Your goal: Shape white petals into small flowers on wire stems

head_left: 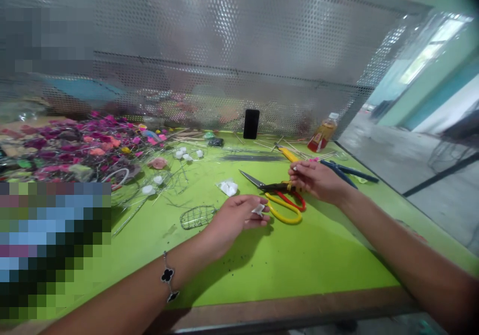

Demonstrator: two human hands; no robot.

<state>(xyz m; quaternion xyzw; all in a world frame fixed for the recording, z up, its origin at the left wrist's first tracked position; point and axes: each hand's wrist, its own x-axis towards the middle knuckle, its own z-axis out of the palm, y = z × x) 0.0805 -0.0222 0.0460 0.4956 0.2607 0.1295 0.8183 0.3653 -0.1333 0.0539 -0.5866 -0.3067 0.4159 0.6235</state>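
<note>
On the green desk [299,265], white scraps [227,188] sit near our half-curled left hand [234,220], likely for easy reach; it lightly pinches 1 small, white, folded piece [258,209]. Our right hand [314,178], fingertips nearly closed, seems to pinch 1 tiny white bit [295,168], perhaps for control.

Here's the bright green tabletop [232,275], and it's carrying plenty! Over on its left, a heap of artificial flowers [108,135] is sprawling in magenta and coral. White blossoms [148,190] are lying beside it, and a wire mesh frame [197,217] is resting nearer the front. Mid-table, yellow- and red-handled scissors [283,208] are lying open, while a black phone [251,124] and a drink bottle [322,133] are standing along the back, pliers [352,171] sitting right.
</note>
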